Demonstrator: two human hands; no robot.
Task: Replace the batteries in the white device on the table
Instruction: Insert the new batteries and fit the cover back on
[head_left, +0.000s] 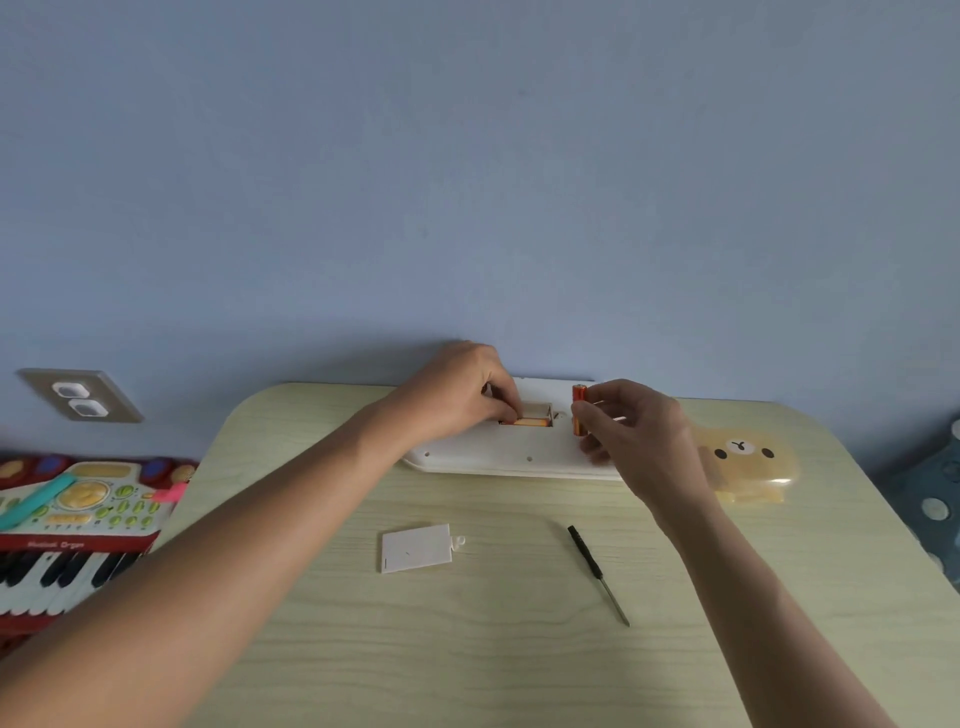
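Observation:
The white device (498, 449) lies face down at the far edge of the table, its battery compartment (532, 414) uncovered. An orange battery (530, 422) lies in the compartment, and the fingertips of my left hand (462, 389) press on its left end. My right hand (631, 426) holds a second orange battery (578, 409) upright just right of the compartment. The white battery cover (415, 548) lies flat on the table nearer to me, with a small white tab beside it. A black screwdriver (597, 571) rests to the cover's right.
The pale wood table (467, 649) stands against a blue wall. A bear-shaped yellow item (748, 467) lies right of the device. A red toy piano (78, 525) sits left of the table, below a wall outlet (80, 400). Something blue with dots (935, 499) is at the right edge.

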